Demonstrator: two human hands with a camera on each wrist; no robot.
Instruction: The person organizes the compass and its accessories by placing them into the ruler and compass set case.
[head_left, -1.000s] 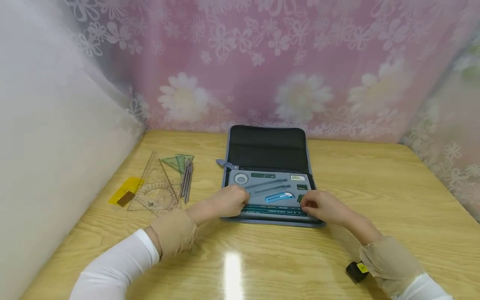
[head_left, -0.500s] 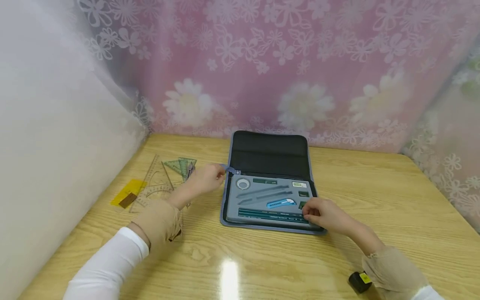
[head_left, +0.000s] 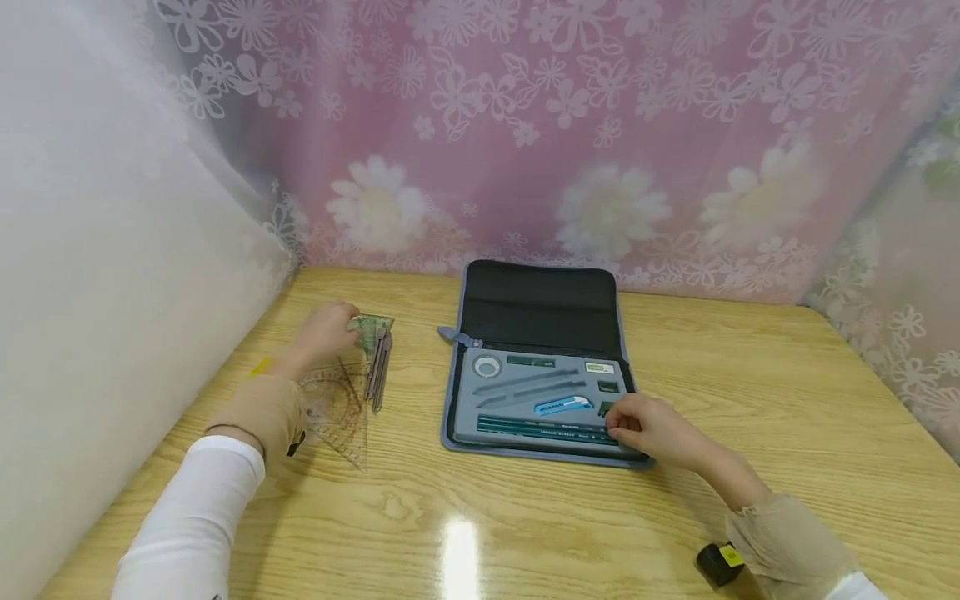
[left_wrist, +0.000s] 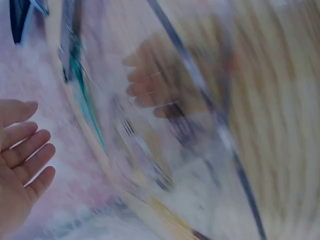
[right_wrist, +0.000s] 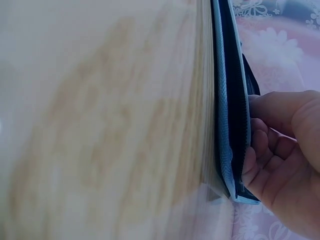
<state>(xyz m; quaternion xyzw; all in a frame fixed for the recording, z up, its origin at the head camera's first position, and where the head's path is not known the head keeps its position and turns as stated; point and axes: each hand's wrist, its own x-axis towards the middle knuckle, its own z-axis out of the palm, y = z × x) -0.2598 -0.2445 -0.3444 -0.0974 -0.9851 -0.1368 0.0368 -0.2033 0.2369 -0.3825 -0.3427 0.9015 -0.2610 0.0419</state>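
Over the drawing tools on the left, my left hand (head_left: 322,337) is held with fingers loosely extended and apart, nothing in them. Beside its fingertips lie green set squares (head_left: 367,329) and two slim metal compass-like tools (head_left: 378,367). Clear set squares (head_left: 345,417) spread out below the hand; the left wrist view shows its reflection in the clear plastic. My right hand (head_left: 652,425), loosely curled, rests at the right edge of the open zip case (head_left: 450,408), fingertips right at the ends of the dark green pencils (head_left: 540,427). In the right wrist view its thumb and fingers touch the case edge.
The case's grey tray also bears a blue utility knife (head_left: 564,405), a white ring (head_left: 487,367), an eraser (head_left: 599,367) and pencil-shaped slots. Its black lid (head_left: 540,304) lies back toward the curtain. A small black object with a yellow label (head_left: 718,565) sits near my right wrist.
My left hand has left the pencils and moved left, past the zip tab, to above the set squares. My right hand has stayed at the pencil ends.
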